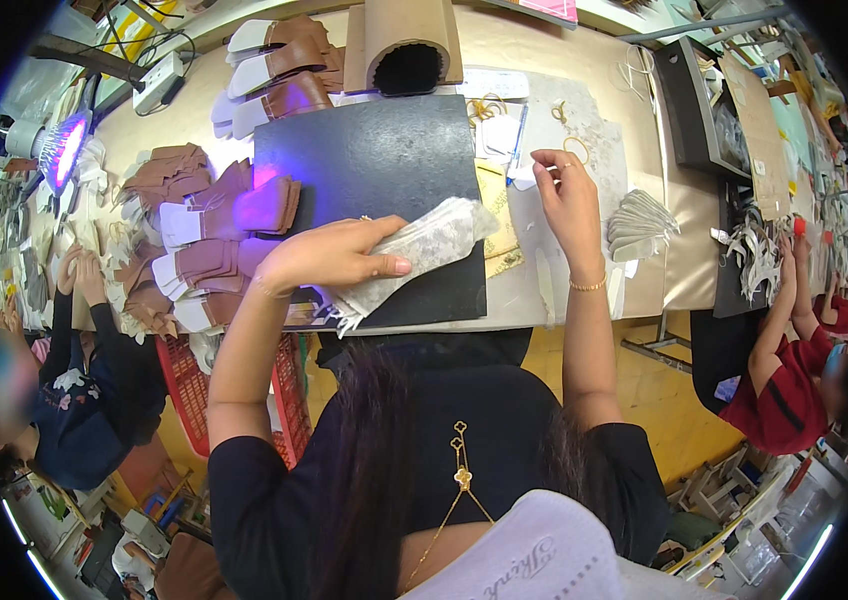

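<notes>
My left hand (339, 255) is closed around a stack of mottled grey-and-white cut pieces (434, 240), held at a slant over the black cutting board (364, 140). Strips and ragged ends hang from the stack's lower end. Off to the right, my right hand (572, 205) is raised over the grey sheet, thumb and index finger close together. Whatever is between those fingertips is too small to make out. Close to its fingers lie a yellowish rubber band (576, 148) and a blue-and-white pen (520, 140). A fanned pile of similar grey pieces (641, 225) rests right of that hand.
Stacks of brown and white cut pieces (199, 220) line the board's left side. A cardboard tube (404, 45) stands behind it. A lit lamp (64, 150) is at far left, a black bin (699, 110) at right. Below the table is a red basket (184, 385). Co-workers sit on both sides.
</notes>
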Action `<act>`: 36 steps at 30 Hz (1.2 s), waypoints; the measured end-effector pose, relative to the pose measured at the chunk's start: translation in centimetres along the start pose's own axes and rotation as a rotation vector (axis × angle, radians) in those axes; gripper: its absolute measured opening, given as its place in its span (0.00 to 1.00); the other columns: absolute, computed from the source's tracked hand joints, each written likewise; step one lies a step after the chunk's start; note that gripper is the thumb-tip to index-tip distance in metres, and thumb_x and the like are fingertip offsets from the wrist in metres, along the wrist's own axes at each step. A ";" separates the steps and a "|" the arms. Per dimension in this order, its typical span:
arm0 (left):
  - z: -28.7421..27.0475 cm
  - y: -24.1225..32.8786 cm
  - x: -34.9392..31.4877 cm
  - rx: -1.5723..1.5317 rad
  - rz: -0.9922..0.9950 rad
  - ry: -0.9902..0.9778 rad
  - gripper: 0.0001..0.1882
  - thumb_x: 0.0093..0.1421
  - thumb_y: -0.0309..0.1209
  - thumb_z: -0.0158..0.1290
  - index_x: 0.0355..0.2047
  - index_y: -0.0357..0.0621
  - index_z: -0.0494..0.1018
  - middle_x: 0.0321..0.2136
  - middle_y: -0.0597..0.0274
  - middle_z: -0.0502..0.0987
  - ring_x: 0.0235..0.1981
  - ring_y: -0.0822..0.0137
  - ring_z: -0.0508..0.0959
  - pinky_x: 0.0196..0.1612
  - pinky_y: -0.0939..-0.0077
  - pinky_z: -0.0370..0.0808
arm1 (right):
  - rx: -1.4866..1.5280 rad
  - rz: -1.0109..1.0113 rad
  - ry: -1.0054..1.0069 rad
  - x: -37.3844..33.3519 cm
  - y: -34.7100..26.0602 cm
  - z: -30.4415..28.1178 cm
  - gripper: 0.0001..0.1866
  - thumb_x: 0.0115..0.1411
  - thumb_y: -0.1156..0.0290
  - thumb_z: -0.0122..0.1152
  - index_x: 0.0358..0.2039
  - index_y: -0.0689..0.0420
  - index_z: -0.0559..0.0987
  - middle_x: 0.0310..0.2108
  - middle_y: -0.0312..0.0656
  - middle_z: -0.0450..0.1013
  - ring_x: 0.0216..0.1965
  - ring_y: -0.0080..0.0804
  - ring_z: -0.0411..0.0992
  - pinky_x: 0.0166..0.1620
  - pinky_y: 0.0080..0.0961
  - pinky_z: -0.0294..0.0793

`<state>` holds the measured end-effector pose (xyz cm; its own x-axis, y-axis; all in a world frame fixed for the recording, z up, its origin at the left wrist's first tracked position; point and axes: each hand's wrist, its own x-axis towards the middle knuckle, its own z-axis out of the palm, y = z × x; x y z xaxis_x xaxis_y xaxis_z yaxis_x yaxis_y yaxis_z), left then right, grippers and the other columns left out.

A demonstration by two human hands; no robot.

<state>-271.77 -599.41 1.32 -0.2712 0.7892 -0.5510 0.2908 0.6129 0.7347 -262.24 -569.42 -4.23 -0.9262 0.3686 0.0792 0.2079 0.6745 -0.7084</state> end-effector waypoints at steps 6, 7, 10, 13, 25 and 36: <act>1.7 -0.9 1.6 0.324 -0.065 0.396 0.36 0.52 0.42 0.66 0.58 0.43 0.68 0.52 0.47 0.71 0.57 0.45 0.68 0.58 0.57 0.67 | -0.118 -0.039 0.083 4.3 2.7 3.5 0.15 0.61 0.70 0.63 0.47 0.61 0.76 0.31 0.46 0.77 0.31 0.41 0.77 0.37 0.35 0.76; 2.3 -0.8 1.4 0.368 -0.045 0.471 0.37 0.51 0.43 0.67 0.59 0.42 0.68 0.52 0.47 0.70 0.57 0.45 0.68 0.58 0.56 0.67 | -0.146 -0.029 0.069 5.0 2.9 3.8 0.17 0.59 0.71 0.63 0.49 0.61 0.74 0.31 0.48 0.77 0.33 0.45 0.77 0.39 0.39 0.76; 4.8 0.0 1.6 0.445 0.048 0.588 0.44 0.46 0.42 0.70 0.61 0.39 0.66 0.54 0.46 0.69 0.56 0.45 0.68 0.59 0.56 0.66 | -0.244 0.050 -0.011 6.7 2.8 4.4 0.20 0.57 0.73 0.62 0.50 0.60 0.73 0.31 0.49 0.77 0.37 0.48 0.78 0.42 0.40 0.76; 5.5 -0.2 2.9 0.515 0.002 0.629 0.36 0.46 0.38 0.70 0.54 0.40 0.70 0.49 0.50 0.71 0.53 0.48 0.71 0.55 0.57 0.69 | -0.251 0.097 -0.041 7.1 2.6 3.8 0.21 0.55 0.75 0.62 0.50 0.60 0.73 0.37 0.53 0.76 0.43 0.51 0.76 0.46 0.42 0.76; 5.1 -0.8 4.0 0.465 -0.056 0.621 0.24 0.47 0.31 0.67 0.44 0.40 0.71 0.42 0.52 0.72 0.48 0.50 0.72 0.50 0.57 0.69 | -0.437 -0.193 -0.134 7.2 -0.8 6.5 0.04 0.50 0.72 0.69 0.28 0.55 0.85 0.41 0.44 0.71 0.45 0.46 0.72 0.48 0.41 0.73; 7.1 -0.6 4.0 0.442 0.039 0.556 0.27 0.48 0.34 0.67 0.46 0.40 0.68 0.43 0.51 0.71 0.49 0.50 0.71 0.51 0.58 0.67 | -0.290 -0.005 -0.403 10.1 2.6 6.8 0.09 0.51 0.61 0.69 0.25 0.51 0.86 0.44 0.44 0.74 0.49 0.44 0.72 0.51 0.51 0.69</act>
<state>-266.50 -596.35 -4.16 -0.6471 0.7459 -0.1577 0.6227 0.6364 0.4553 -273.21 -568.26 -10.06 -0.9636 0.1267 -0.2355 0.2287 0.8468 -0.4802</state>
